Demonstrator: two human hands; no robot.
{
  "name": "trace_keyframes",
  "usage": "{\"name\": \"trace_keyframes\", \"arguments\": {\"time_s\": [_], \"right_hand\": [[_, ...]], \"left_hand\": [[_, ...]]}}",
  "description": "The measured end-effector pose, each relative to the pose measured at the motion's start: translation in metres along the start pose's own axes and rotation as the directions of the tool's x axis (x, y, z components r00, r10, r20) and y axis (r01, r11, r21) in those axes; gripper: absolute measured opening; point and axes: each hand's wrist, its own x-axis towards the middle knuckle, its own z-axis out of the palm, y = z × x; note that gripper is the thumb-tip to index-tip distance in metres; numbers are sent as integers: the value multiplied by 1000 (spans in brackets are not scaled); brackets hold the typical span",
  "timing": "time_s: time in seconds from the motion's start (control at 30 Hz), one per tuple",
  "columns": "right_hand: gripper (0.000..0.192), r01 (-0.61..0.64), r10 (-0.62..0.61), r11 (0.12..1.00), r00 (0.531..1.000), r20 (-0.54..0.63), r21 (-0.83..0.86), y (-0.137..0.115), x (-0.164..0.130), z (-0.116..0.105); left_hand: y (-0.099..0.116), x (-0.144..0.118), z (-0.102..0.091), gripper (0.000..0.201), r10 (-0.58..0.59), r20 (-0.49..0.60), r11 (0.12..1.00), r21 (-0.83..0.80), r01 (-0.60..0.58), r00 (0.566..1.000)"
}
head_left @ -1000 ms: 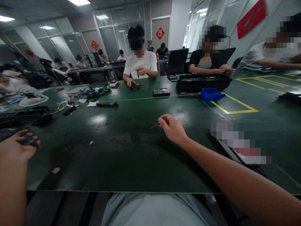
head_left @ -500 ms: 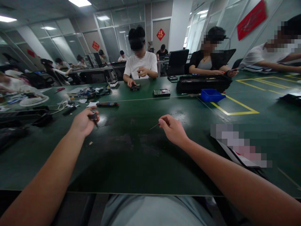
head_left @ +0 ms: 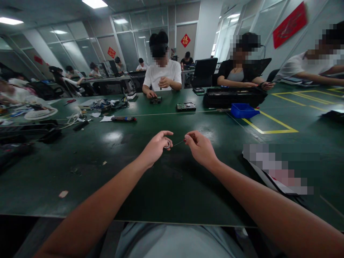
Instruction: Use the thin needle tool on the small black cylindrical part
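Observation:
In the middle of the head view, my left hand (head_left: pixel 158 147) is partly curled around a small ring-shaped thing (head_left: pixel 168 144) with a pale, shiny rim, its index finger stretched to the right. The rest of that thing is hidden by the hand. Just to the right, my right hand (head_left: pixel 197 145) pinches a thin metal rod (head_left: pixel 178 143) by its red end, between thumb and fingers. The rod slants down and left, its tip close to my left fingers. I cannot tell whether the tip touches the ring. Both hands are above the green table (head_left: pixel 150 193).
Ahead lie a hard drive (head_left: pixel 186 106), a blue bin (head_left: pixel 244 111), a long black case (head_left: pixel 235 97) and a dark cylindrical tool (head_left: pixel 124 119). Cables and a white fan grille (head_left: pixel 40 114) are at left, papers (head_left: pixel 276 172) at right. A co-worker (head_left: pixel 162 77) handles a part opposite.
My left hand has moved right, from the table's left side to beside my right hand, carrying the ring-shaped thing. My right hand has stayed almost in place with the rod.

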Motion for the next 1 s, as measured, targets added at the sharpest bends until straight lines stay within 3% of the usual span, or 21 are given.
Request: {"name": "trace_keyframes", "arguments": {"time_s": [0.1,0.2,0.27,0.4,0.5,0.6,0.73,0.87,1.0], "right_hand": [[22,-8,8,1000,1000,-27,-4,0,0,-1],[22,-3,3,1000,1000,-3,-8,1,0,-1],[22,8,-8,1000,1000,30,1,0,0,-1],[24,25,-22,999,997,69,-41,-3,-1,-1],[28,22,-18,998,997,73,-57,-5,-1,-2],[25,29,-36,995,996,76,97,-3,-2,-2],[25,44,-57,952,998,33,305,2,-2,0],[25,28,-39,947,999,31,321,3,-2,2],[25,12,-27,965,998,53,260,2,-2,2]], "left_hand": [[-14,-4,5,47,58,65,965,253,-73,996],[-31,-5,1,67,142,133,827,529,-191,981],[-40,-3,-3,67,177,145,763,604,-229,974],[-50,5,-14,43,197,97,726,654,-212,976],[-53,11,-22,33,237,119,673,695,-252,964],[-55,12,-25,38,273,110,665,697,-270,956],[-57,12,-25,45,274,21,716,663,-219,962],[-55,11,-24,33,299,58,708,656,-261,953],[-52,10,-23,35,308,79,706,649,-283,948]]}}
